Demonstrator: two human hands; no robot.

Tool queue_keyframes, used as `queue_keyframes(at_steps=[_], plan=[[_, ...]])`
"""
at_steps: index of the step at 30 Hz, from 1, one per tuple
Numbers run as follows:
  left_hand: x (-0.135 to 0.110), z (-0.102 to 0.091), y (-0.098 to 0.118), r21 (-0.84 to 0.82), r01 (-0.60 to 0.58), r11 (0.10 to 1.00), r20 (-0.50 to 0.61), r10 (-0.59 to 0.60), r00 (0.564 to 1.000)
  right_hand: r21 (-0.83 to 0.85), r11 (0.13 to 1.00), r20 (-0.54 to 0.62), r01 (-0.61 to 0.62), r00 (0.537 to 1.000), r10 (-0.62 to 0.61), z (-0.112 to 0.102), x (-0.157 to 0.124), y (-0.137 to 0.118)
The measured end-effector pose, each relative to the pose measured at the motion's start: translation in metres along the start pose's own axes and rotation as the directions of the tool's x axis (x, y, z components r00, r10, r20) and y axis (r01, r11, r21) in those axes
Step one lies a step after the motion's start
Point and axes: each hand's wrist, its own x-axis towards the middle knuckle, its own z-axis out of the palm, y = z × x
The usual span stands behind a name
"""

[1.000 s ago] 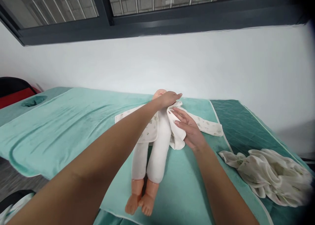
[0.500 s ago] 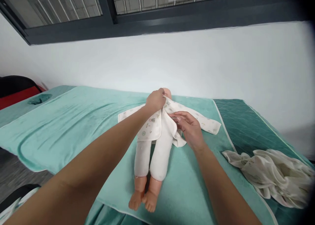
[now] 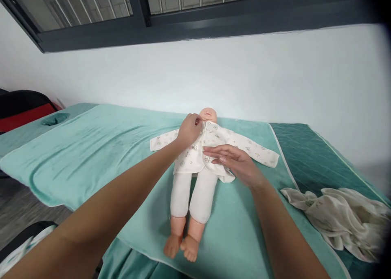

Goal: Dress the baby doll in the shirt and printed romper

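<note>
A baby doll (image 3: 195, 197) lies on its back, feet toward me, in white trousers and a white printed baby shirt (image 3: 191, 161) with long sleeves spread to both sides. At the collar below the doll's chin, my left hand (image 3: 190, 130) has its fingers curled in a pinch on the shirt's edge; the fingertips are partly hidden. My right hand (image 3: 235, 161) lies over the shirt front with fingers stretched out, touching the fabric and gripping nothing. The two front panels meet along the middle of the chest.
A light green cover (image 3: 100, 148) lies over a padded bed, with a face hole (image 3: 55, 119) at its left end. Crumpled white printed cloth (image 3: 345, 218) rests at the right. Behind stand a white wall (image 3: 275, 71) and a dark window frame (image 3: 214, 24).
The shirt's right-hand front panel, folded back before, now lies flat over the chest. My right hand has flattened onto it. My left hand has shifted slightly down and left, uncovering the doll's mouth.
</note>
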Motion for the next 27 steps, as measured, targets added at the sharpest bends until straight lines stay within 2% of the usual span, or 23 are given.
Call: queue_keyframes(at_steps=[3, 6, 8, 10, 13, 15, 19, 22, 24, 27], plan=[[-0.024, -0.012, -0.012, 0.039, -0.033, 0.999, -0.038, 0.034, 0.999, -0.015, 1.0, -0.032, 0.014, 0.999, -0.015, -0.003, -0.001, 0.001], [-0.059, -0.025, -0.031, 0.075, 0.003, 0.997, -0.066, 0.002, 0.998, -0.027, 0.997, -0.184, 0.075, 0.98, -0.079, -0.008, 0.003, 0.006], [-0.087, -0.034, -0.045, 0.078, 0.048, 0.996, -0.059, -0.043, 0.997, -0.038, 0.993, -0.305, 0.108, 0.945, -0.114, -0.011, 0.005, 0.011], [-0.116, -0.043, -0.057, 0.072, 0.091, 0.993, -0.003, -0.091, 0.996, -0.065, 0.992, -0.417, 0.104, 0.901, -0.122, -0.016, 0.008, 0.015], [-0.154, -0.055, -0.064, 0.108, 0.042, 0.993, 0.127, -0.055, 0.99, -0.111, 0.992, -0.549, 0.06, 0.829, -0.111, -0.023, 0.01, 0.022], [-0.171, -0.06, -0.063, 0.131, 0.001, 0.991, 0.158, -0.022, 0.987, -0.151, 0.988, -0.595, 0.014, 0.797, -0.102, -0.026, 0.009, 0.028], [-0.184, -0.061, -0.06, 0.2, -0.006, 0.98, 0.168, -0.028, 0.985, -0.277, 0.949, -0.596, -0.148, 0.802, -0.049, -0.023, -0.004, 0.036], [-0.184, -0.059, -0.062, 0.275, -0.005, 0.961, 0.197, -0.051, 0.979, -0.411, 0.871, -0.572, -0.267, 0.82, -0.018, -0.009, -0.026, 0.037], [-0.183, -0.058, -0.063, 0.304, 0.001, 0.953, 0.204, -0.066, 0.977, -0.481, 0.819, -0.574, -0.313, 0.818, -0.025, 0.003, -0.043, 0.037], [-0.181, -0.055, -0.061, 0.326, 0.015, 0.945, 0.196, -0.083, 0.977, -0.5, 0.796, -0.591, -0.34, 0.806, -0.027, 0.017, -0.063, 0.038]])
